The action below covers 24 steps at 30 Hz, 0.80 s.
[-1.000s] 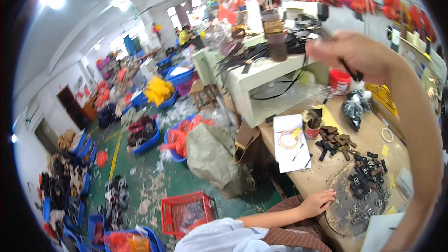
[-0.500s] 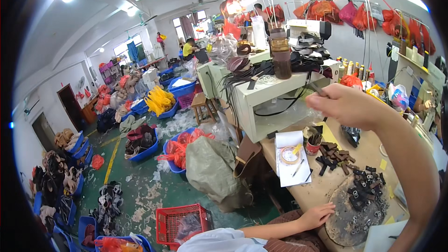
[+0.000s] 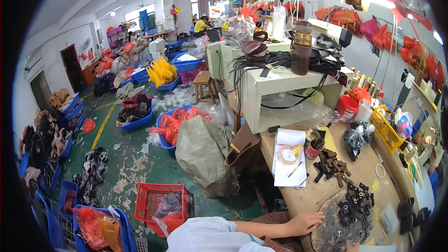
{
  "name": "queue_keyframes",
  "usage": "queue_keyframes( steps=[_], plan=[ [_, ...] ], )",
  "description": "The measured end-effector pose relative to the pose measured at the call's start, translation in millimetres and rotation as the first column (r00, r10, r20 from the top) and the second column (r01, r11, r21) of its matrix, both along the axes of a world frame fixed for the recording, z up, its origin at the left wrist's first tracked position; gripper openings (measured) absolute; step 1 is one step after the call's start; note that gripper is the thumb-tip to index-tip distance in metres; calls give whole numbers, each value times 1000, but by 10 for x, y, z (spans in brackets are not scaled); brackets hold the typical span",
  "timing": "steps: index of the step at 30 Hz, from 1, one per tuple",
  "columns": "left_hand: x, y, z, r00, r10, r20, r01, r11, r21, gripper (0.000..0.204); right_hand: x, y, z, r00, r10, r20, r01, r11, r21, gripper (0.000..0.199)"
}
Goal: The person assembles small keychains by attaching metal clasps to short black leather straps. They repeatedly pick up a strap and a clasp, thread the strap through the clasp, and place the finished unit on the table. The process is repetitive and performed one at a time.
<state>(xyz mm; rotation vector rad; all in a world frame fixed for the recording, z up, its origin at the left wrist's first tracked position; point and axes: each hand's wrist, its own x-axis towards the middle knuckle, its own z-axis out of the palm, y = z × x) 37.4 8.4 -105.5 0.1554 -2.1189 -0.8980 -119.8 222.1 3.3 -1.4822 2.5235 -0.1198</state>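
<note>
My left hand (image 3: pixel 305 224) lies flat with its fingers stretched out at the left edge of a round, worn grey block (image 3: pixel 326 235). Nothing shows in its fingers. On the block is a heap of small black strap pieces (image 3: pixel 355 207) with metal buckles. Only a bit of my right hand (image 3: pixel 352 246) shows at the lower edge of the picture, beside the block; its fingers are too cut off to read. Beyond the block lie short brown and black strips (image 3: pixel 332 164).
A white notepad (image 3: pixel 283 170) carries a tape roll (image 3: pixel 289 154) and a pen. Next to it stands a red tin (image 3: pixel 313 149) of brown strips. A cream stand (image 3: pixel 261 86) rises behind, bearing a brown bottle (image 3: pixel 301 51). A red crate (image 3: pixel 161 190) sits on the floor at left.
My right hand has come down from its raised place in front of the stand to the lower edge. The view has shifted slightly. My left hand stays at the block's edge.
</note>
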Motion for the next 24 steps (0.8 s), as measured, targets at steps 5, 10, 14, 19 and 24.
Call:
queue_keyframes(
  steps=[5,10,14,19,24],
  plan=[
    [37,14,4,999,35,12,-35,999,14,14,292,-24,-106,997,-79,3,77,972,-224,50],
    [32,2,16,999,39,13,-39,999,13,14,264,-53,-46,999,20,-42,-33,939,-343,30],
    [50,9,74,998,60,9,-59,998,-23,13,63,-35,-246,998,-49,-34,30,903,-428,20],
    [20,-15,37,999,38,32,-39,999,22,13,-170,-8,-275,981,-193,18,172,825,-538,19],
    [3,-28,177,994,-14,107,-10,976,217,15,-141,22,-120,928,-209,310,351,774,-528,18]
  ],
)
